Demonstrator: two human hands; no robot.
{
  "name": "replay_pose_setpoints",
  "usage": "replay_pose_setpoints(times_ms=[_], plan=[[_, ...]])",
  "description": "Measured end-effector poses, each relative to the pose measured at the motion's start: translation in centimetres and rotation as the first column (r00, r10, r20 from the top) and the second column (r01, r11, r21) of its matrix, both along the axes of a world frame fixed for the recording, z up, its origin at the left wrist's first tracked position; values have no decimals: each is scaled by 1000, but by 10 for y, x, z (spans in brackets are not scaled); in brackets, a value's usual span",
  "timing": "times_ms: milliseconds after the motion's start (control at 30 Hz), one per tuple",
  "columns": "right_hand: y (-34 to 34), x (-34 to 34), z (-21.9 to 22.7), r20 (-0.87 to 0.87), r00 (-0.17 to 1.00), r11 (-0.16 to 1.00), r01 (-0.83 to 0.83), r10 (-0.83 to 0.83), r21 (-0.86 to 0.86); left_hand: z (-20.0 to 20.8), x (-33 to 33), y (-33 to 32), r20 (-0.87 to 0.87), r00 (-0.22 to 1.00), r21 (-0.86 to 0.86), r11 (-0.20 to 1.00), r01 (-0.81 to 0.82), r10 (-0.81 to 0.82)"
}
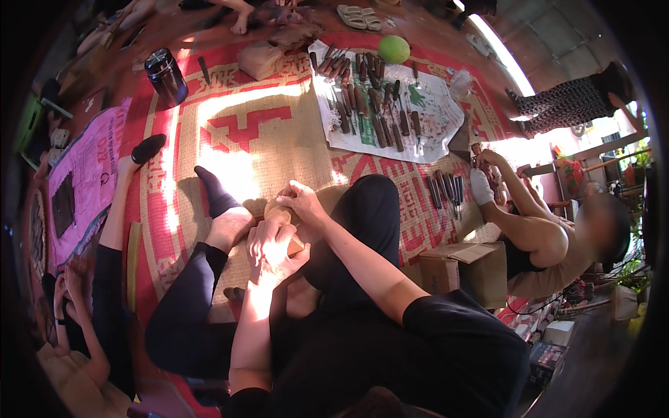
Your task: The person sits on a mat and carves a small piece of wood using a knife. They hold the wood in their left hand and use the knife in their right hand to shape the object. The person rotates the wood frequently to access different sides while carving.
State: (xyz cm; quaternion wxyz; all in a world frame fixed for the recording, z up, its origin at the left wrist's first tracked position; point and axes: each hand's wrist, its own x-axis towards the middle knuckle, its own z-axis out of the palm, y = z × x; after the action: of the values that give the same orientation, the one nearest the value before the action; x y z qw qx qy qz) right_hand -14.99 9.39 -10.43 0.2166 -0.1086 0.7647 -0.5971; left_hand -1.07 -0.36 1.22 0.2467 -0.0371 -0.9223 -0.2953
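Observation:
Above my crossed legs, my left hand (270, 252) is closed round a light-brown wooden piece (278, 213). My right hand (304, 205) grips the upper end of that same piece from the far right side. A squarish tan part (296, 246) shows by my left thumb; whether it belongs to the same piece I cannot tell. My fingers cover most of what they hold, so its full shape is hidden. Beyond my hands, several wooden-handled carving tools (376, 97) lie on a white printed sack (435, 129).
A red and tan mat (279, 139) spreads under me. More chisels (446, 189) and a cardboard box (474, 273) are at right, beside a seated person (550, 240). A dark thermos (166, 78) stands far left; a green round fruit (394, 49) lies beyond the tools. Another person's arms (80, 306) show at left.

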Motion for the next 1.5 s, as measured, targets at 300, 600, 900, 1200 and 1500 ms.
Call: replay_pose_setpoints(times_ms=[300,600,900,1200,1500], plan=[[-8,-8,-2,-80,996,992,36,-27,120,-1,2,6,1,999,-8,999,36,-36],[-13,-18,-9,-25,997,955,82,-78,285,-1,2,9,11,998,-42,997,61,-60],[-9,-6,4,-89,989,968,-95,119,230,-2,1,4,20,998,-24,998,59,-58],[-9,-7,0,-49,994,983,-87,96,162,-5,5,4,2,1000,-4,1000,30,-30],[-11,-20,-6,-125,992,955,25,12,295,-4,3,12,-8,997,-65,994,82,-83]])
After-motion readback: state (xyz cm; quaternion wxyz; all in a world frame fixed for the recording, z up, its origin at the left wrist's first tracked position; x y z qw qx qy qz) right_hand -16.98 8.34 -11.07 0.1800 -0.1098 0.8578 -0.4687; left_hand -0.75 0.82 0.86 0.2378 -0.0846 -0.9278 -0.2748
